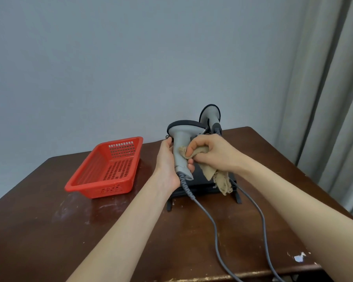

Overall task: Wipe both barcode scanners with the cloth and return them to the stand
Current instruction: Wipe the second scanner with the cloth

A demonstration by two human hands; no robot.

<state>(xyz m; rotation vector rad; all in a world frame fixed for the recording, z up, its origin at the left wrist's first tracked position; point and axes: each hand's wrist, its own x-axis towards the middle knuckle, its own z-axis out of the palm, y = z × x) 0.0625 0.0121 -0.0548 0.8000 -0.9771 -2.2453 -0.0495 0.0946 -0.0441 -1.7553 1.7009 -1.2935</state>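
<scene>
My left hand [167,159] grips the handle of a grey barcode scanner [180,143], holding it upright above the black stand [200,186]. My right hand [210,153] is closed on a beige cloth [214,176] and presses it against the right side of that scanner's handle; the cloth's frayed end hangs down over the stand. A second grey scanner [210,115] sits upright at the back of the stand, behind my right hand. Two grey cables [214,224] run from the scanners toward the table's near edge.
A red perforated plastic basket [108,169] stands to the left of the stand on the dark brown wooden table [69,231]. A grey wall rises behind the table, and a curtain [334,98] hangs at the right.
</scene>
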